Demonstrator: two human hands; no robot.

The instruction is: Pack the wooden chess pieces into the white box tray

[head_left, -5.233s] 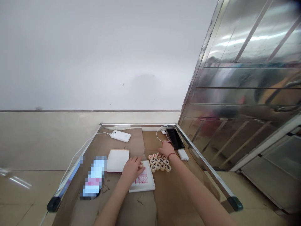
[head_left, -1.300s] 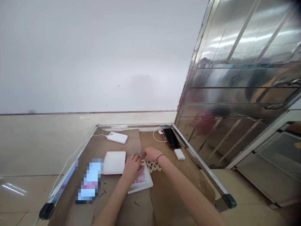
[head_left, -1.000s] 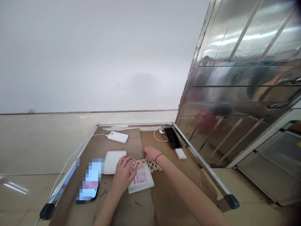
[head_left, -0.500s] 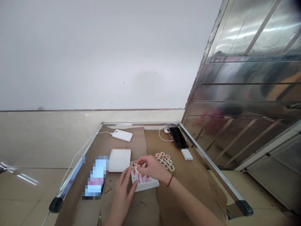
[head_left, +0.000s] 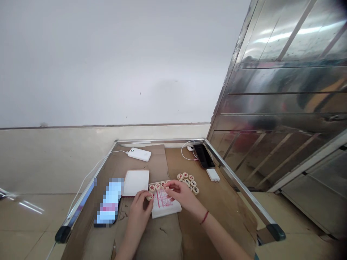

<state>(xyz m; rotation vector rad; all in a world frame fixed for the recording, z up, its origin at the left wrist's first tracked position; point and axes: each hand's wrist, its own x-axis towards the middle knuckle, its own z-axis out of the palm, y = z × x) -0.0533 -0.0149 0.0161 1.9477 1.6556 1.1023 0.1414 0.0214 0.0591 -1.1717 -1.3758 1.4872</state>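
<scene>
A small white box [head_left: 166, 213] lies on the cardboard, a red-line grid sheet [head_left: 164, 199] inside it. Round wooden xiangqi pieces with red characters [head_left: 158, 186] form a row along its far side. My left hand [head_left: 140, 208] is at the box's left edge, thumb and fingers closed on a xiangqi piece [head_left: 149, 197]. Over the right end of the row, the fingers of my right hand [head_left: 179, 194] are pinched together; what they hold, if anything, is hidden. More xiangqi pieces [head_left: 187, 182], red and black, lie in a cluster beyond that hand.
Left of the box lies a white lid [head_left: 137, 182] with a reddish edge, then a blurred-out phone [head_left: 110, 202]. At the back are a white power bank [head_left: 139, 154] on a cable and a black phone [head_left: 204, 156] near a white charger [head_left: 213, 174]. A metal rail [head_left: 238, 184] edges the table.
My right hand has moved right along the row, uncovering several red pieces in the box. My left hand has drawn back slightly, with a piece now visible at its fingertips.
</scene>
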